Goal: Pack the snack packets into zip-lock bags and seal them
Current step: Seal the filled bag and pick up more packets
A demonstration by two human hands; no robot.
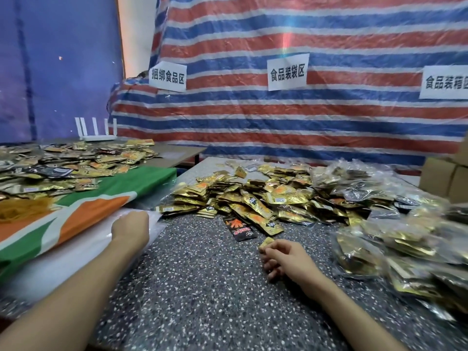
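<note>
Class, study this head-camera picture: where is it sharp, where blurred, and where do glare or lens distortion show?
Head view: the gold packet pile is sharp, with glints on the foil; the filled bags at the right edge smear into blur; a rainbow flare streaks the striped tarp; its stripes bow from the wide lens.

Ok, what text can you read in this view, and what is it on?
"捆绑食品区": left sign on the tarp.
"食品装袋区": middle sign.
"食品装箱", then cut off by the frame edge: right sign.
Print on the gold packets and the black packet: too blurred to read.
</note>
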